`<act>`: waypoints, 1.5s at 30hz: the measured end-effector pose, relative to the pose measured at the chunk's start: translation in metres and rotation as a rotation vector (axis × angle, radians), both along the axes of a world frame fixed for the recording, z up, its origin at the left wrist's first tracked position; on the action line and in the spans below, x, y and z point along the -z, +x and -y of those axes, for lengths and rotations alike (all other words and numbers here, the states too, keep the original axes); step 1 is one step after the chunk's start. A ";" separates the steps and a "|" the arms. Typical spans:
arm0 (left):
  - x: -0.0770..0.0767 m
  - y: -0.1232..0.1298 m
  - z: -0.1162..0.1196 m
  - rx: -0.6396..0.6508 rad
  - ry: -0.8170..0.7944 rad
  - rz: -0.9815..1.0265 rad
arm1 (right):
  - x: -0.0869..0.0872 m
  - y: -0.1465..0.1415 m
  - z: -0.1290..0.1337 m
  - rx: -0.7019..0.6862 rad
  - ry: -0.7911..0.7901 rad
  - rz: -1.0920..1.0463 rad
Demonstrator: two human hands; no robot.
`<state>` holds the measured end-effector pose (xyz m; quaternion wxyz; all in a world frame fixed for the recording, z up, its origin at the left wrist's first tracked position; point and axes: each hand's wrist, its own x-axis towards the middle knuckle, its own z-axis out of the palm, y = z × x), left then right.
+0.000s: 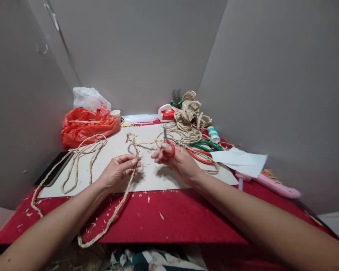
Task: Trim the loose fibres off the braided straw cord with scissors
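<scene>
Between the thumb and fingers of my left hand (120,168) is a braided straw rope (121,205). Its upper end curls above the fingers, and the rest hangs past the table's front edge and loops on the left. My right hand (179,162) holds small scissors with red handles (169,149), blades pointing up and away from me. Some right fingers reach toward the rope but stay apart from it. Under both hands lies a white board (149,177). A thinner stretch of rope runs from near the left hand to the coils on the right.
A red cloth (169,218) with straw scraps covers the table. Left are a red plastic bag (87,126) and a dark phone-like slab (55,169). Right are a rope heap (189,113), green and orange hoops (199,156), white paper (241,160) and a pink glue gun (279,185).
</scene>
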<state>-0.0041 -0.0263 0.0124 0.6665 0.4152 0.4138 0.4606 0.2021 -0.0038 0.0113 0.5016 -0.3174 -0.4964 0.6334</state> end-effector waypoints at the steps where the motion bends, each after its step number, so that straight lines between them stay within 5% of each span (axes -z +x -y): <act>1: 0.001 -0.001 -0.001 -0.019 -0.003 0.008 | 0.001 0.003 0.002 -0.080 0.002 0.026; 6: 0.000 -0.001 0.000 -0.078 -0.019 0.017 | 0.001 0.004 0.016 -0.635 0.012 0.224; 9: -0.003 0.000 0.002 -0.091 -0.015 0.021 | 0.003 0.002 0.020 -0.783 -0.051 0.207; 24: -0.007 0.001 0.008 -0.032 -0.061 0.114 | 0.023 -0.001 0.016 -0.874 -0.333 -0.226; 45: 0.002 0.002 0.004 -0.075 -0.069 0.117 | 0.023 -0.005 0.017 -0.630 -0.253 -0.180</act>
